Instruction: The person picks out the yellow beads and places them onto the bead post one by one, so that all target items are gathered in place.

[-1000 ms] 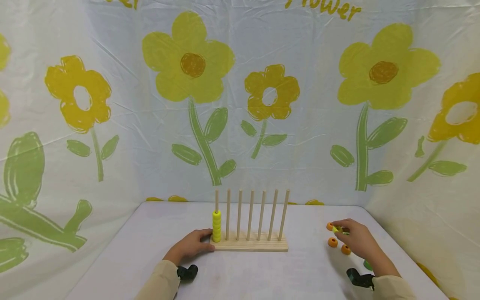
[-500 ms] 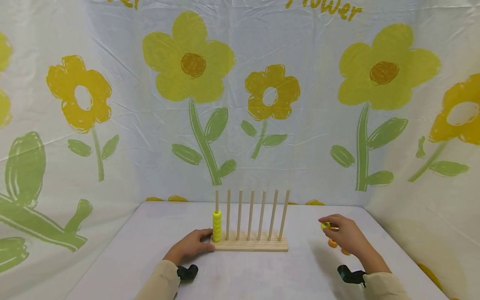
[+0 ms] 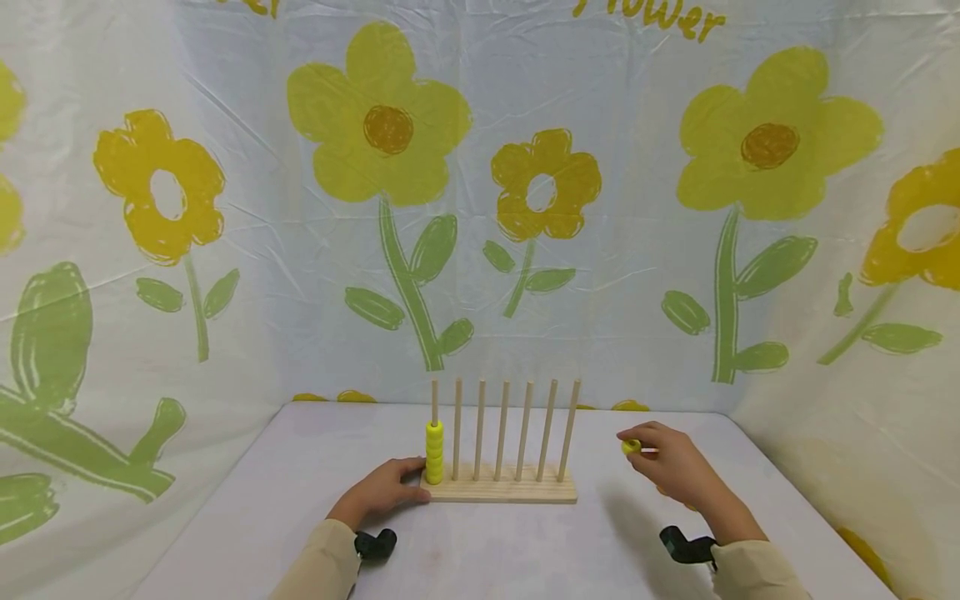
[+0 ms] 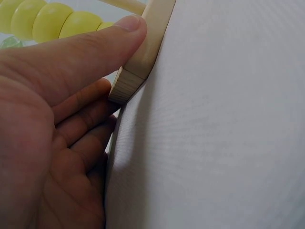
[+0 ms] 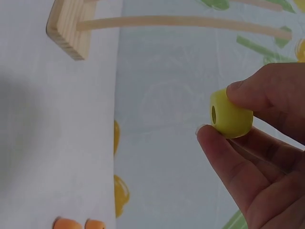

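Note:
A wooden peg rack (image 3: 502,493) with several upright rods stands on the table. Its leftmost rod carries a stack of yellow beads (image 3: 434,452); the other rods are bare. My left hand (image 3: 384,487) grips the left end of the base, the thumb (image 4: 107,47) along the front edge and the fingers round behind. Right of the rack, above the table, my right hand (image 3: 678,462) pinches a single yellow bead (image 5: 232,114) between thumb and fingertips. The bead's hole faces away from the palm in the right wrist view.
Orange beads (image 5: 67,223) lie on the table below the right hand, mostly hidden by it in the head view. A flower-printed curtain (image 3: 600,317) hangs behind the white table (image 3: 480,550) and along both sides.
My right hand has picked up the yellow bead from beside the orange ones and moved left toward the rack with it. The left hand stays on the base.

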### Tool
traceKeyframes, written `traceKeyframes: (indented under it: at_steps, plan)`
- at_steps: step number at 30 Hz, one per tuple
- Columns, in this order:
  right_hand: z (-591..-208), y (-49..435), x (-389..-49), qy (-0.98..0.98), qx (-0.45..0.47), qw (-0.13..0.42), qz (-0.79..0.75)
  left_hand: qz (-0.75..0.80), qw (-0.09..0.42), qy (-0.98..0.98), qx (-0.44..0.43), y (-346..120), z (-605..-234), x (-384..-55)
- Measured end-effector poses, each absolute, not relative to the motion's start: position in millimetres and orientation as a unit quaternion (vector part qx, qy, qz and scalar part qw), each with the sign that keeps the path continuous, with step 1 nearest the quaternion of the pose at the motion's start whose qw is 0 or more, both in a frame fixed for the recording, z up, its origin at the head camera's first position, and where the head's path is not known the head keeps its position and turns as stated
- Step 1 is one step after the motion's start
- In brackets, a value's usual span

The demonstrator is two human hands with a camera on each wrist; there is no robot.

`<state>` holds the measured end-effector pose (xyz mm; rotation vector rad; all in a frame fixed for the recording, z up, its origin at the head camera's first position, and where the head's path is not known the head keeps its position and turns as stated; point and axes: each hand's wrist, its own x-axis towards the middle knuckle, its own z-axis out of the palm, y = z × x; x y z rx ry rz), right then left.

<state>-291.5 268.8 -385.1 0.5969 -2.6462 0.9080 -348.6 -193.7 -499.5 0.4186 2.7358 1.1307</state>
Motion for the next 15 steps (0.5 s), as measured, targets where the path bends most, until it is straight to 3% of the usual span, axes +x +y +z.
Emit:
traceKeyframes:
  at_steps: [15]
  plan:
    - [-376, 243, -291, -0.917, 0.243, 0.135, 0.286, 0.374, 0.071, 0.914, 0.141, -194, -500, -349]
